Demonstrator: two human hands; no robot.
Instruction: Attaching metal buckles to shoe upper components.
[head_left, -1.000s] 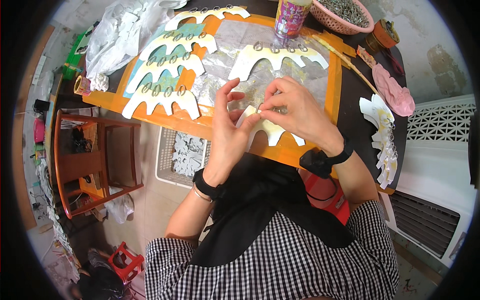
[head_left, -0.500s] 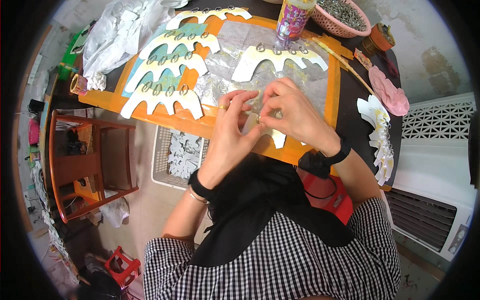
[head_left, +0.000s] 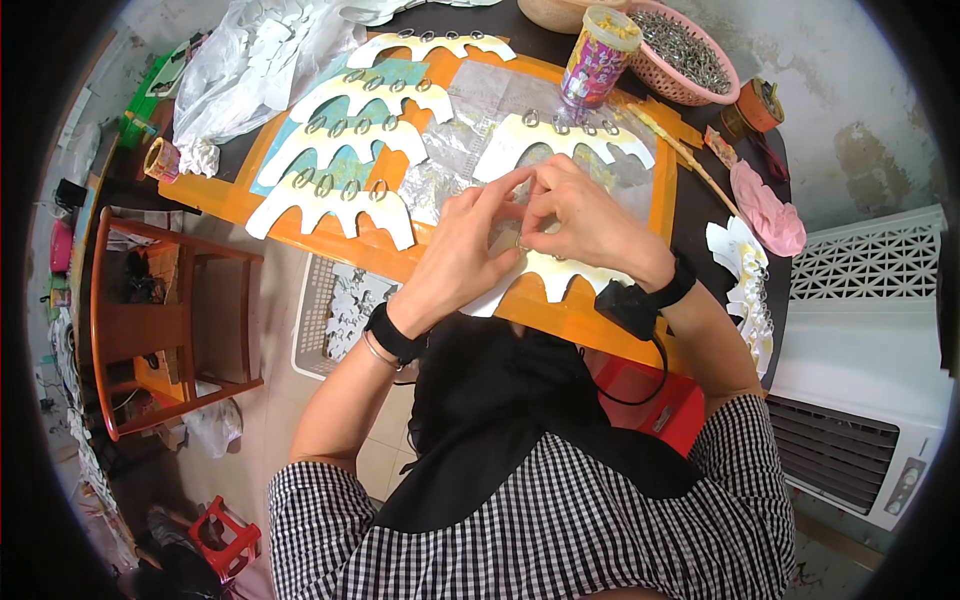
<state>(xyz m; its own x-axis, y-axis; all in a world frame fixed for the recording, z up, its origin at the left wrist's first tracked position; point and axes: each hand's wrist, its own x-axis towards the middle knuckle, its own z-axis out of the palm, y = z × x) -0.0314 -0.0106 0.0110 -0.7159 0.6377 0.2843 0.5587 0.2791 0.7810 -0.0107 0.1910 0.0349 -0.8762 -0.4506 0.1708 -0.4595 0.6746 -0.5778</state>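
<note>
My right hand (head_left: 585, 215) pinches a small metal ring (head_left: 520, 243) between thumb and forefinger. Curled close beside it, my left hand (head_left: 462, 245) has its thumb tip next to the ring; what its fingers grip is hidden. Under both hands, at the table's near edge, lies a white scalloped piece (head_left: 555, 278) with yellow smears, partly covered. Beyond them rests a similar scalloped piece (head_left: 500, 150) with metal rings along its top. To the left, several more ringed pieces, such as the nearest scalloped piece (head_left: 330, 208), lie in a column.
A pink basket of metal rings (head_left: 690, 90) and a colourful tub (head_left: 600, 62) stand at the back right. A stick (head_left: 695, 165), pink cloth (head_left: 765, 212) and stacked scalloped pieces (head_left: 740, 280) lie right. A plastic bag of white pieces (head_left: 265, 60) sits back left; below, a crate (head_left: 310, 330).
The view has shifted slightly. More of the piece under my hands shows to their right. My right fingers still pinch the ring, and my left fingers have drawn up against my right hand.
</note>
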